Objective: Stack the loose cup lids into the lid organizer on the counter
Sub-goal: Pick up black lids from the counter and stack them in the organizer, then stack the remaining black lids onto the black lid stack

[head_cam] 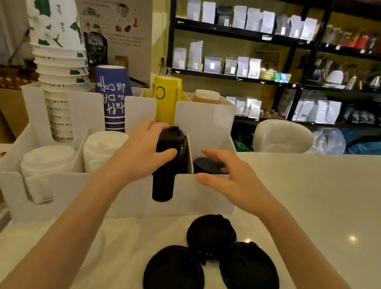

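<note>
A white lid organizer [203,203] stands on the pale counter [324,201]. Its middle slot holds a tall stack of black lids [167,178], and my left hand [144,154] presses on top of that stack, fingers wrapped over it. The right slot holds a low stack of black lids [207,165]. My right hand [226,177] hovers over that slot's front wall, fingers spread, holding nothing. Three loose black lids lie on the counter in front: one at the near left [173,278], one in the middle [212,234], one at the right [250,273].
White lids [48,162] fill the organizer's left slots, with a second white stack [102,148] behind. Stacked paper cups [57,70] and blue cups [112,98] stand upside down at the back, beside a yellow can [166,98]. Dark shelves [292,85] with bags line the far wall.
</note>
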